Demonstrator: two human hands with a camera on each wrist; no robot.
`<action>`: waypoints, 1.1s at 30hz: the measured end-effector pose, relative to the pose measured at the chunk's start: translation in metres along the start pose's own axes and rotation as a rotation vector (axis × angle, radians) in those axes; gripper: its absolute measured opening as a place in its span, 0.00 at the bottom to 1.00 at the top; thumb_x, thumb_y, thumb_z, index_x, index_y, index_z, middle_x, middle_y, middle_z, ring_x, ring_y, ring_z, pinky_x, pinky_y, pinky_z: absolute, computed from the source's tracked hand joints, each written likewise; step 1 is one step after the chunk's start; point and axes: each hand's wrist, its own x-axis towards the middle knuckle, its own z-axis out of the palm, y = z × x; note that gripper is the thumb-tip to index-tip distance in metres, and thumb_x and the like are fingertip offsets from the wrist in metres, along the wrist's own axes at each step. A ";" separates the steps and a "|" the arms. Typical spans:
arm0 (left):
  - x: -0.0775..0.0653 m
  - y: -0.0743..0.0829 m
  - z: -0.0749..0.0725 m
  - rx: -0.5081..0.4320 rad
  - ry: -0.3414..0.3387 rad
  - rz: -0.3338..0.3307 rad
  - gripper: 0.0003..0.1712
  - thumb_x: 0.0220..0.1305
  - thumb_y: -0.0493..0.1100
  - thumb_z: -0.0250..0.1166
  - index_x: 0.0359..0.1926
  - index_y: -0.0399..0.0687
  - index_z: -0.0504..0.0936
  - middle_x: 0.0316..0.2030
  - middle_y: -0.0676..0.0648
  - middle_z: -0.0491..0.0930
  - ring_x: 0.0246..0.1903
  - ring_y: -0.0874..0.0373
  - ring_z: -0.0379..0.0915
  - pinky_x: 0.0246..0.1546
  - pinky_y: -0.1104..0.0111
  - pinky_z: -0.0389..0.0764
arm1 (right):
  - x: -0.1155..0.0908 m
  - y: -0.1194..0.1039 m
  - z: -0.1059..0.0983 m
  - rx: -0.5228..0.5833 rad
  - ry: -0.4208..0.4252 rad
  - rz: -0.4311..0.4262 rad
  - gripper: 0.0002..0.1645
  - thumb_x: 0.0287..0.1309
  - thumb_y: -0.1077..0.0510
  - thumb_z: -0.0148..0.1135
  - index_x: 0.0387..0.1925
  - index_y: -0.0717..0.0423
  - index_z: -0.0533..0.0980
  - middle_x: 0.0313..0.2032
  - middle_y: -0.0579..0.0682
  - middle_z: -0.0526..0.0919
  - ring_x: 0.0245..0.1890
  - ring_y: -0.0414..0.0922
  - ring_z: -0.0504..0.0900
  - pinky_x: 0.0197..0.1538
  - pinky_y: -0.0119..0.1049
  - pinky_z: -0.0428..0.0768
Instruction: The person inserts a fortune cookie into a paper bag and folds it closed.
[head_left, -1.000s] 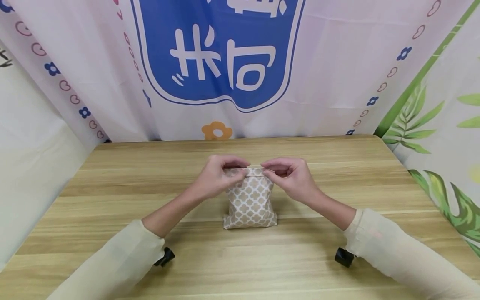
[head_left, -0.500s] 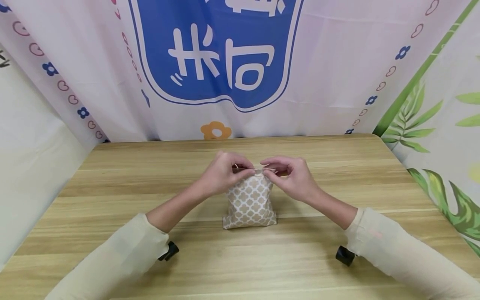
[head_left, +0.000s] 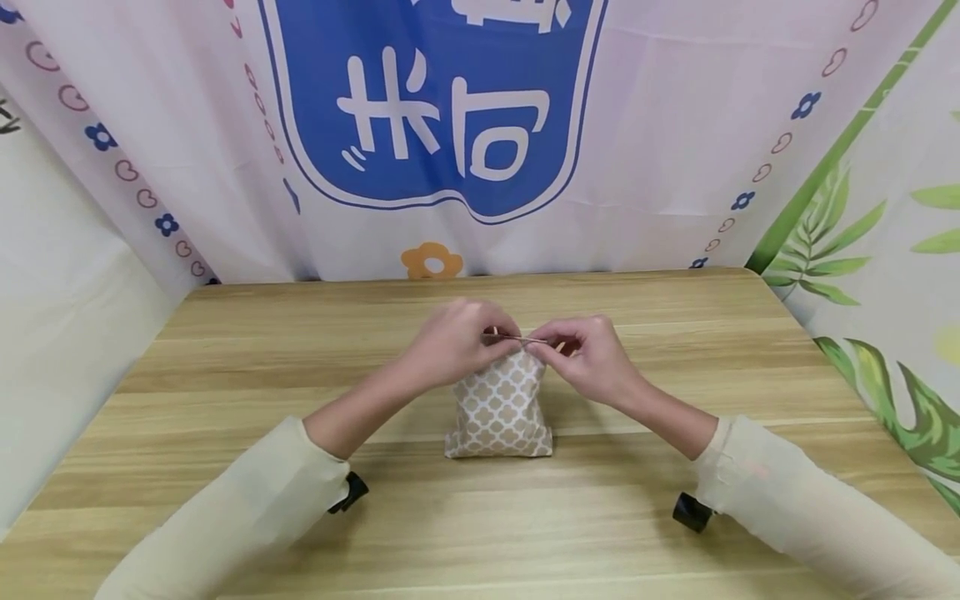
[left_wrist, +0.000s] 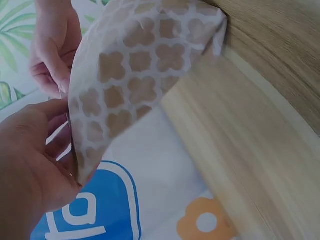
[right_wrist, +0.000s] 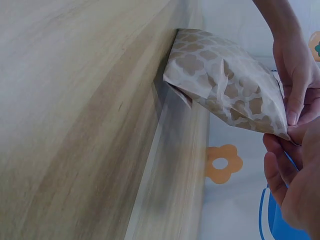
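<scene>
A small beige bag (head_left: 500, 408) with a white quatrefoil pattern stands upright on the wooden table, its lower part bulging. My left hand (head_left: 459, 346) pinches the left side of its top edge between thumb and fingers. At the right end of that edge, my right hand (head_left: 588, 358) pinches too, with the fingertips of both hands nearly meeting. The edge between them shows as a thin line. In the left wrist view the patterned side of the bag (left_wrist: 142, 65) slopes away from the fingers. The right wrist view shows the bag's folded bottom corner (right_wrist: 180, 92) at the tabletop.
The wooden table (head_left: 225, 367) reaches back to a white curtain (head_left: 660, 167) with a blue printed emblem (head_left: 442, 175). A leaf-patterned sheet (head_left: 847, 250) hangs at the right. Black wrist cameras (head_left: 692, 512) sit below both sleeves.
My left hand has slid right along the bag's top edge toward my right hand. The top, broad and flat before, is now gathered narrower. My right hand has hardly moved.
</scene>
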 end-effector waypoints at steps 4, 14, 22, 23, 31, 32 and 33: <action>0.005 0.004 0.003 -0.004 -0.005 -0.005 0.06 0.67 0.44 0.73 0.40 0.48 0.92 0.36 0.52 0.90 0.33 0.63 0.82 0.34 0.72 0.81 | -0.001 0.001 -0.002 -0.001 0.018 0.007 0.02 0.60 0.70 0.72 0.36 0.65 0.88 0.31 0.55 0.90 0.23 0.40 0.82 0.27 0.30 0.83; 0.002 -0.001 0.010 -0.154 0.044 -0.022 0.03 0.66 0.40 0.73 0.37 0.46 0.91 0.34 0.51 0.89 0.31 0.63 0.80 0.35 0.72 0.81 | -0.001 0.002 0.001 0.046 0.019 0.039 0.03 0.63 0.70 0.69 0.35 0.64 0.87 0.32 0.55 0.89 0.19 0.43 0.78 0.24 0.28 0.78; 0.001 -0.005 0.012 -0.316 0.071 -0.054 0.02 0.63 0.36 0.74 0.37 0.42 0.91 0.32 0.50 0.89 0.29 0.63 0.80 0.34 0.72 0.83 | -0.001 0.002 0.002 0.088 0.012 0.065 0.02 0.63 0.69 0.69 0.35 0.64 0.87 0.31 0.55 0.89 0.19 0.38 0.76 0.23 0.28 0.76; 0.001 -0.006 0.012 -0.315 0.074 -0.053 0.02 0.64 0.37 0.75 0.36 0.42 0.91 0.31 0.50 0.89 0.29 0.64 0.80 0.34 0.71 0.83 | 0.000 0.002 0.002 0.089 0.012 0.065 0.02 0.64 0.69 0.69 0.35 0.64 0.87 0.31 0.55 0.89 0.19 0.38 0.76 0.23 0.28 0.76; 0.002 -0.008 0.012 -0.305 0.051 -0.039 0.02 0.65 0.37 0.74 0.35 0.42 0.90 0.30 0.51 0.88 0.28 0.64 0.78 0.32 0.71 0.82 | -0.001 0.002 0.003 0.099 0.035 0.053 0.02 0.62 0.70 0.70 0.35 0.65 0.87 0.32 0.56 0.89 0.19 0.40 0.77 0.23 0.27 0.76; 0.002 -0.008 0.011 -0.299 0.045 -0.036 0.02 0.65 0.37 0.74 0.35 0.42 0.90 0.30 0.52 0.87 0.28 0.64 0.78 0.32 0.71 0.82 | -0.002 0.002 0.003 0.098 0.043 0.049 0.03 0.62 0.71 0.70 0.35 0.65 0.87 0.32 0.56 0.90 0.19 0.40 0.77 0.23 0.27 0.76; 0.002 -0.008 0.011 -0.293 0.038 -0.033 0.02 0.65 0.37 0.74 0.35 0.42 0.90 0.30 0.51 0.87 0.28 0.64 0.78 0.32 0.71 0.82 | -0.002 0.002 0.004 0.098 0.051 0.046 0.03 0.61 0.71 0.70 0.35 0.65 0.87 0.32 0.57 0.90 0.19 0.40 0.77 0.23 0.27 0.76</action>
